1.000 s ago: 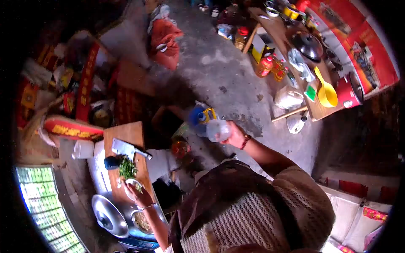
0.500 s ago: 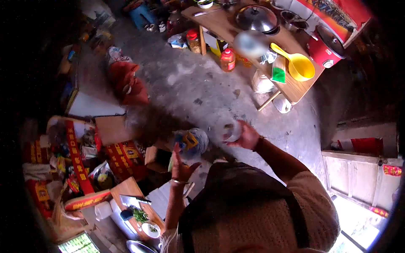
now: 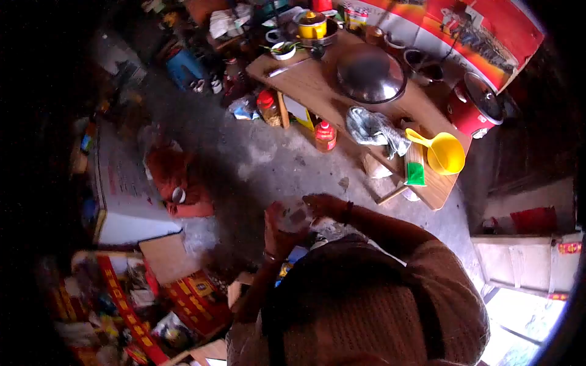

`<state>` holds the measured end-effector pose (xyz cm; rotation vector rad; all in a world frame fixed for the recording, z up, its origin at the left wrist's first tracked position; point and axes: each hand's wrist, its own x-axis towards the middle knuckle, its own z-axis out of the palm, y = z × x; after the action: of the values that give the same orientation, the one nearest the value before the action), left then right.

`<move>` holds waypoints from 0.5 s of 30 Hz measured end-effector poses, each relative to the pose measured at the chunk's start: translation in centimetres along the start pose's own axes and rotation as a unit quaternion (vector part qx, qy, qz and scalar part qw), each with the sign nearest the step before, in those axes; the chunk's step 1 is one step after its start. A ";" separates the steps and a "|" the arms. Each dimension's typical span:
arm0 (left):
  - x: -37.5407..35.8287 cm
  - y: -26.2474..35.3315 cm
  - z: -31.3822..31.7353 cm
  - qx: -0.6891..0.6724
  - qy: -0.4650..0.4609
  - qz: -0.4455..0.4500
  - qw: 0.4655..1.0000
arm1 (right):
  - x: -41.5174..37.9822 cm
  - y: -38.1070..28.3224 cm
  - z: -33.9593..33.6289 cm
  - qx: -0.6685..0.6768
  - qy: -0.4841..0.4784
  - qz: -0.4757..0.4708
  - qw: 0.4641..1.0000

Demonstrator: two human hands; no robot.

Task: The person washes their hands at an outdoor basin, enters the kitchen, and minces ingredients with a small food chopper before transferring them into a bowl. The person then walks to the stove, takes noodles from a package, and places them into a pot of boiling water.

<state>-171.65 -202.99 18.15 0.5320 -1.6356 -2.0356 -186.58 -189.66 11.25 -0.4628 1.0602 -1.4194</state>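
Observation:
A round, pale, partly see-through container [image 3: 294, 218] is between my two hands, in front of my body above the grey floor. My left hand [image 3: 278, 235] wraps round its left side, with a bracelet at the wrist. At its right edge my right hand [image 3: 325, 208] grips the rim, a dark band round the wrist. Blur hides the fingertips and whatever the container holds. Below my left hand, part of a blue and yellow item [image 3: 284, 272] shows.
A wooden table [image 3: 436, 189] carries a large lidded wok [image 3: 371, 73], a grey cloth [image 3: 370, 127], a yellow ladle [image 3: 446, 153] and a red cooker [image 3: 471, 108]. An oil bottle [image 3: 325, 136] stands below. Red-banded boxes [image 3: 116, 293] lie at the lower left.
My right hand has moved left with the container, and my left hand has come up and closed round it. The view has shifted, showing more of the table's far side.

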 end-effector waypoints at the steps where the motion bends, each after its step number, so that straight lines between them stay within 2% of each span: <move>1: 1.9 0.5 -0.1 0.092 -0.031 0.039 0.994 | 0.3 -5.5 1.3 -0.055 0.129 0.117 0.983; 3: 6.1 1.3 0.0 0.264 -0.096 0.131 0.951 | 0.3 -8.2 -1.8 -0.220 0.208 -0.021 0.953; 4: 8.4 1.4 0.2 0.341 -0.123 0.182 0.914 | 0.1 -9.2 -4.4 -0.358 0.224 -0.131 0.897; 6: 13.1 0.7 0.7 0.304 -0.169 0.170 0.922 | 0.1 -10.8 -9.9 -0.491 0.284 -0.204 0.798; 7: 15.5 -0.2 0.8 0.285 -0.189 0.161 0.926 | 0.4 -11.6 -12.8 -0.493 0.333 -0.173 0.785; 8: 17.7 -1.2 1.1 0.267 -0.208 0.151 0.929 | 0.9 -11.7 -17.3 -0.569 0.378 -0.180 0.708; 10: 20.9 -3.2 1.4 0.233 -0.241 0.122 0.934 | 0.8 -15.8 -20.9 -0.639 0.445 -0.132 0.613; 11: 22.5 -3.9 1.5 0.283 -0.236 0.144 0.919 | 0.1 -19.7 -20.2 -0.637 0.475 -0.086 0.601; 13: 27.5 -3.8 3.0 0.380 -0.228 0.202 0.873 | 0.9 -22.7 -24.1 -0.552 0.542 -0.224 0.593; 14: 29.5 -3.4 4.1 0.379 -0.232 0.254 0.859 | 1.2 -24.1 -25.5 -0.513 0.584 -0.173 0.605; 15: 31.5 -3.8 4.2 0.405 -0.240 0.271 0.839 | 1.8 -25.5 -27.1 -0.526 0.597 -0.155 0.586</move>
<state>-200.09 -217.32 15.14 -0.2308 -2.5770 -1.0305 -223.09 -186.82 17.81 -0.4831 3.1446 -1.1311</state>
